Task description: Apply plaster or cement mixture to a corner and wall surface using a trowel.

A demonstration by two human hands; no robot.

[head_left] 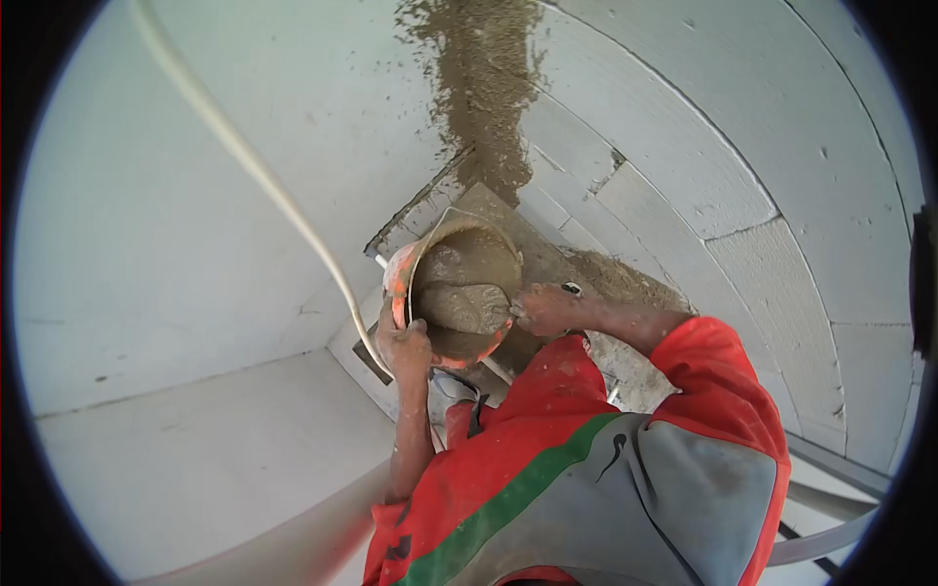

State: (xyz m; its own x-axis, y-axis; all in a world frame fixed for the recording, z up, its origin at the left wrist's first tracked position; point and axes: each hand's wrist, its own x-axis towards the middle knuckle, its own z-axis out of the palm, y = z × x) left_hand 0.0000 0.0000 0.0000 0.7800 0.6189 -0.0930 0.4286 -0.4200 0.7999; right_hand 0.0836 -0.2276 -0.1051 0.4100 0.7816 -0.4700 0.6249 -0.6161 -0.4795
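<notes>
An orange bucket (399, 275) holds grey-brown wet mortar (454, 254). My left hand (405, 342) grips the bucket's near left rim, with the wire handle running close by. At the opposite side, my right hand (537, 308) is closed at the rim on what looks like a mortar-coated tool (464, 305), whose broad head lies inside the bucket; its exact shape is unclear.
A mortar-spattered corner (479, 98) joins a smooth white wall (225, 117) and a block wall (743, 322). A dirty board (484, 200) lies behind the bucket. A pale hose (303, 230) runs down at the left, and metal rails (821, 547) show at lower right.
</notes>
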